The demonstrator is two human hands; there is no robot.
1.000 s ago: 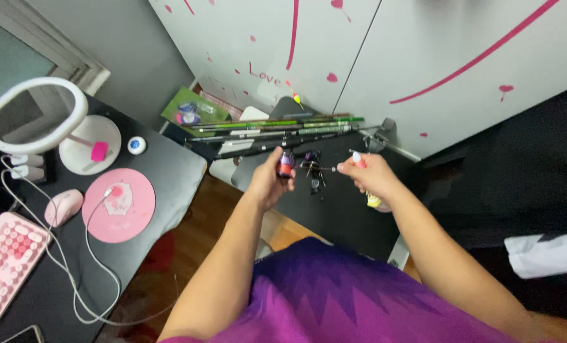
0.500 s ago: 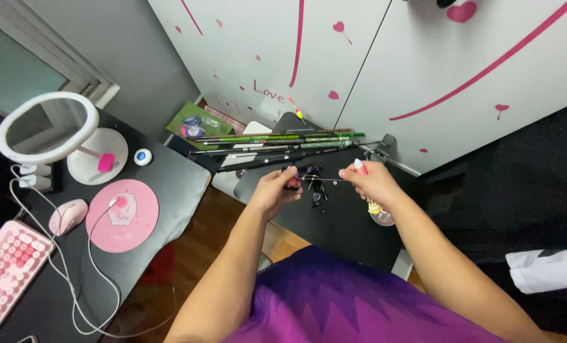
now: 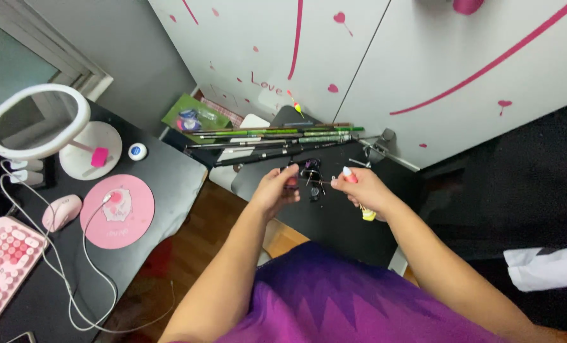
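Both my hands hover over a small black table (image 3: 334, 222). My left hand (image 3: 276, 190) is closed around a small dark reddish object (image 3: 291, 184), mostly hidden by the fingers. My right hand (image 3: 361, 188) grips a slim stick-like piece with a pink tip and a yellow end (image 3: 367, 215). A thin line or wire seems to run between the two hands. Just beyond the fingertips, a black fishing reel (image 3: 310, 171) rests on the table. Several green and black fishing rods (image 3: 277, 136) lie bundled across the table's far edge.
To the left stands a black desk (image 3: 169, 171) with a round ring mirror (image 3: 32, 124), a pink mouse (image 3: 61, 211) on a pink mat (image 3: 118, 209), a pink keyboard (image 3: 0, 260) and white cables. White wardrobe doors (image 3: 391, 57) rise behind. White cloth (image 3: 544, 267) lies at right.
The view has shifted slightly downward and closer. My left hand has lowered the small dark object from upright in front of the rods to beside the reel; my right hand stays near it.
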